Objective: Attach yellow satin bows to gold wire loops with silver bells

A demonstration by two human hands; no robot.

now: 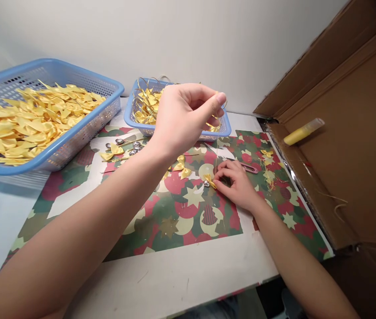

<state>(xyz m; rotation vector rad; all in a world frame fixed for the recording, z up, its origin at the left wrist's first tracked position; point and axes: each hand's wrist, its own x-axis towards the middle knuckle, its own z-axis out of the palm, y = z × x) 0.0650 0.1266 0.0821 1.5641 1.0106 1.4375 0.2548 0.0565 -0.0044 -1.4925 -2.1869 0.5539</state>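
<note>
My left hand [189, 113] is raised above the table, thumb and forefinger pinched together on a thin thread [216, 153]. The thread runs down toward my right hand [236, 181]. Low over the patterned sheet, the fingers of my right hand are closed on a small yellow ribbon bow [209, 180]. A silver bell [206, 183] sits at the bow's left side. To the left on the sheet lie another yellow bow [182, 167], a bow near the bells [112, 152] and several silver bells [136, 145]. My left forearm hides part of this area.
A large blue basket [84, 73] full of yellow bows stands at left. Behind my left hand, a smaller blue basket [227, 128] holds bows with gold cords. A pink tool [249, 168] lies beyond my right hand. Cardboard [347, 133] walls the right side, with a yellow tube [303, 132] there.
</note>
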